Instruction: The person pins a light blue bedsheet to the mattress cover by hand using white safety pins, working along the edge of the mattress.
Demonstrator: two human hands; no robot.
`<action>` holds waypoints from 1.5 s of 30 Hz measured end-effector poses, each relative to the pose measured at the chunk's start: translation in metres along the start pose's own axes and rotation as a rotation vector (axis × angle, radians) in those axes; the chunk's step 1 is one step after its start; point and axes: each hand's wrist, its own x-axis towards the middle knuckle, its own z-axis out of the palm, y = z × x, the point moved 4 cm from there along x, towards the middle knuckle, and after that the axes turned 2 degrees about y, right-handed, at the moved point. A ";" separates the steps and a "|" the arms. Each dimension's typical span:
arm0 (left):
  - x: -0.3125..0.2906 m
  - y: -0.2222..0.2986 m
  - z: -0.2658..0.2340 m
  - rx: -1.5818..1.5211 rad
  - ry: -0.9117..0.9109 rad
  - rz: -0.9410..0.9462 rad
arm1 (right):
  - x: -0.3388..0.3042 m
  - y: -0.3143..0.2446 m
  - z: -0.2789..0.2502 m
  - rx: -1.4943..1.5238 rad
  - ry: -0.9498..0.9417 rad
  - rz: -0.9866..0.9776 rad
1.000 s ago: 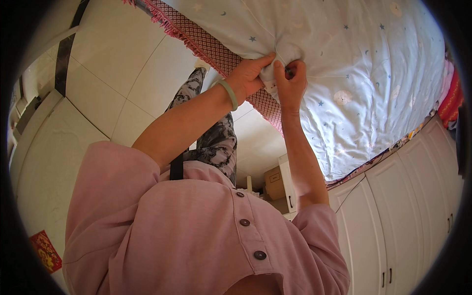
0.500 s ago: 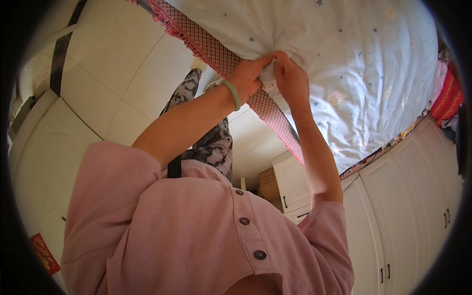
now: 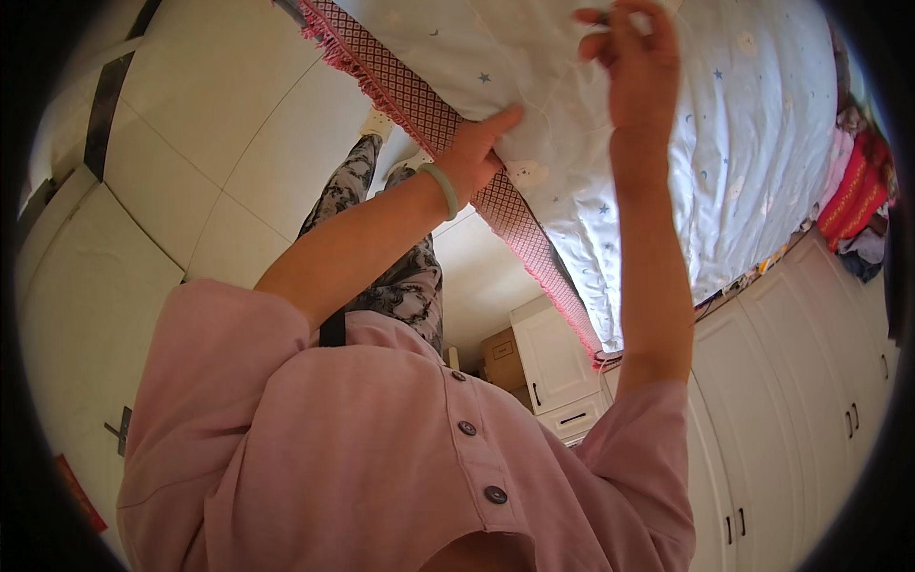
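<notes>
White cabinets (image 3: 777,372) line our right, a red bundle (image 3: 855,198) beside them. Fringed, patterned cloth (image 3: 405,78) shows beneath our pale blue quilt (image 3: 743,143), wrinkled and star-dotted. Our left hand (image 3: 474,155) grasps its edge; our right hand (image 3: 640,71), fingers curled, hides part; whether it grips anything we cannot tell.

The right hand (image 3: 643,86) is held out ahead, fingers (image 3: 595,45) bent and parted, the right forearm (image 3: 656,257) pointed nearly straight forward, while the left hand (image 3: 472,160) is kept closer in, thumb (image 3: 501,122) extended, the left forearm (image 3: 353,238) angled inward.
</notes>
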 end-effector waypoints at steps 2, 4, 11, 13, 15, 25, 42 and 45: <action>0.001 0.013 -0.003 -0.095 -0.021 -0.026 | 0.009 -0.036 -0.015 0.048 0.056 -0.198; 0.008 0.028 -0.008 -0.142 -0.010 0.006 | 0.002 -0.059 -0.034 0.127 0.183 -0.315; 0.001 0.050 0.007 0.096 -0.045 0.188 | -0.079 0.043 -0.072 -0.153 0.225 0.125; -0.007 0.055 0.013 0.166 -0.056 0.226 | -0.102 0.065 -0.062 -0.167 0.132 0.192; -0.012 0.058 0.020 0.216 -0.051 0.241 | -0.116 0.085 -0.057 -0.100 0.060 0.214; -0.006 0.056 0.015 0.124 -0.056 0.180 | -0.117 0.089 -0.041 -0.633 -0.013 -0.151; -0.007 0.058 0.015 0.110 -0.040 0.156 | -0.121 0.106 -0.040 -0.445 0.058 -0.069; -0.007 0.057 0.015 0.092 -0.040 0.153 | -0.116 0.106 -0.036 -0.462 0.051 -0.079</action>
